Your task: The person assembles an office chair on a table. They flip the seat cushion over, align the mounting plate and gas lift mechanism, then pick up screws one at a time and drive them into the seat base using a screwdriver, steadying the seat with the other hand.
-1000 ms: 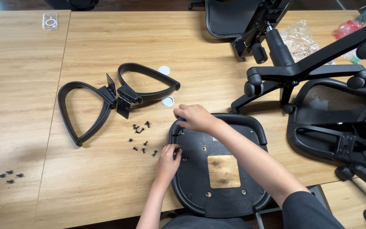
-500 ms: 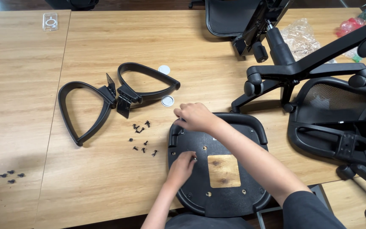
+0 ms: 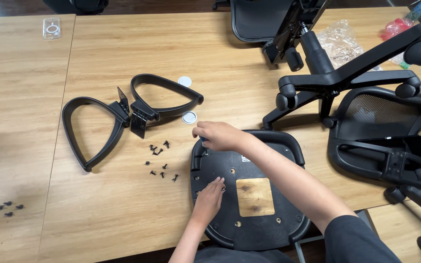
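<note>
With the left hand (image 3: 209, 196) flat on the seat base (image 3: 249, 195) and the right hand (image 3: 216, 135) pinching something small at its rim, a slip could probably send that piece among the loose screws (image 3: 159, 162).

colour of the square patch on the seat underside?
Bare light-brown wood patch, best in the head view.

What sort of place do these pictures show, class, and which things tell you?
Probably a furniture assembly workspace: wooden tables carry loose black screws, detached armrests and a wheeled chair base.
</note>
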